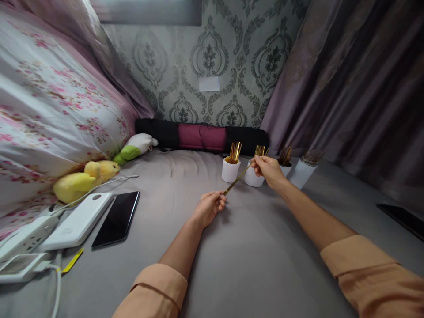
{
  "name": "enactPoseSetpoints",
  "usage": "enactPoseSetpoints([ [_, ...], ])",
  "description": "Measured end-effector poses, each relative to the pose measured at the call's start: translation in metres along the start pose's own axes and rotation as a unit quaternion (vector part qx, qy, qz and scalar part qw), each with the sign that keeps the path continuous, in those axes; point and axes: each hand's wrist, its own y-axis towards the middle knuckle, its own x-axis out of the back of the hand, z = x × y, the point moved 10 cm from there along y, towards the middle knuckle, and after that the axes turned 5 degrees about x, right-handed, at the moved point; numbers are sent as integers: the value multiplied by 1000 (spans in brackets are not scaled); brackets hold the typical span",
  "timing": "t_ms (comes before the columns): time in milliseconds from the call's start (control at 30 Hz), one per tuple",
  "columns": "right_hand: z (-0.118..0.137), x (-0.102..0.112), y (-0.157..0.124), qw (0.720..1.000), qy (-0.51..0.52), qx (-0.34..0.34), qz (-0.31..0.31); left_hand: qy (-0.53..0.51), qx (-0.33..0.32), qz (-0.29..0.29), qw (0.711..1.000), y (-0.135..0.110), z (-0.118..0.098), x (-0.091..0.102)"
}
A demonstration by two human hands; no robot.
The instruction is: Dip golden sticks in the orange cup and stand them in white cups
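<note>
A thin gold piece of cutlery (236, 181) slants between my two hands above a grey bedsheet (258, 247). My right hand (269, 170) pinches its upper end just in front of the second white cup (253, 176). My left hand (210, 207) rests on the sheet with curled fingers closed on the lower end. The first white cup (230, 170) holds several gold utensils. A third cup (285, 167), partly hidden behind my right hand, holds darker ones, and a fourth cup (302, 172) stands at the right end of the row.
A black phone (116, 218), a white power bank (77, 224), a white power strip (24, 238) and cables lie at the left. Two yellow and green plush toys (84, 179) sit against the floral bedding. A black and maroon bolster (202, 136) lines the wall. A dark flat device (402, 218) lies at the right.
</note>
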Motion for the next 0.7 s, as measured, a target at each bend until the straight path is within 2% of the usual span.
enactPoseSetpoints([
  [400,48,27,29,996,-44,34,-65,-133,38,17,990,0,-2,6],
  [700,82,38,54,985,-83,84,-128,-158,42,27,986,2,-2,9],
])
